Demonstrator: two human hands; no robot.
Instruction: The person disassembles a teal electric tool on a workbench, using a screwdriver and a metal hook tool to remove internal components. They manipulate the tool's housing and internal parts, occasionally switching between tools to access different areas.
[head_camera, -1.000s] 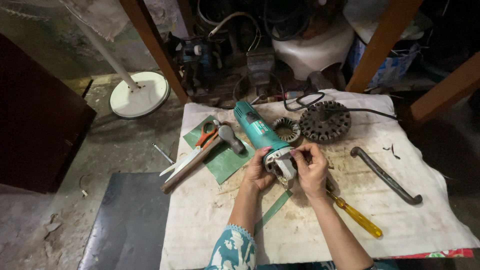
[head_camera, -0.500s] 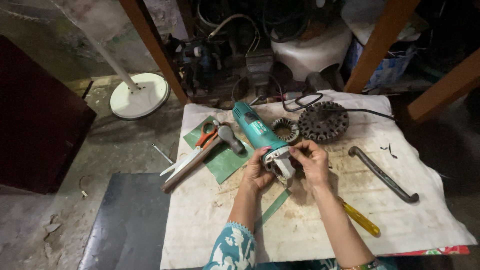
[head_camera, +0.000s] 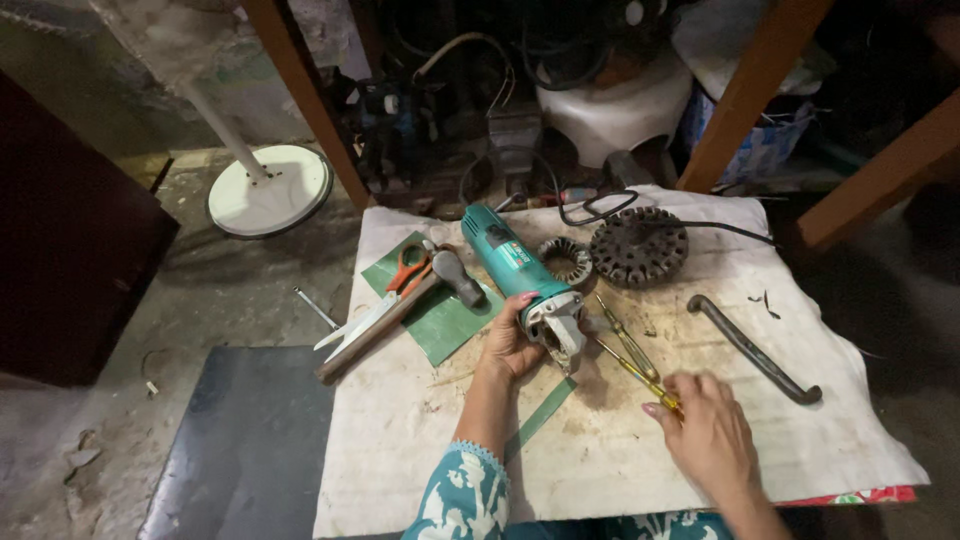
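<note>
A teal angle grinder (head_camera: 516, 272) lies on a stained white cloth (head_camera: 420, 470), its grey metal head toward me. My left hand (head_camera: 508, 342) grips the grinder just behind that head. My right hand (head_camera: 706, 432) sits lower right on the cloth, fingertips touching the handle of a yellow screwdriver (head_camera: 640, 374). A second yellow-handled screwdriver (head_camera: 626, 334) lies just beyond it, next to the grinder head.
Hammer (head_camera: 392, 312), orange-handled scissors (head_camera: 382, 296) and a green sheet (head_camera: 436, 312) lie at left. A round toothed motor stator (head_camera: 638, 246), a smaller ring (head_camera: 566, 260) and a black cord are at the back. A dark bent bar (head_camera: 752, 348) lies right. Wooden legs and a white fan base (head_camera: 270, 190) stand behind.
My right hand left the grinder head and moved down and right to the yellow screwdriver. My left hand stays on the grinder.
</note>
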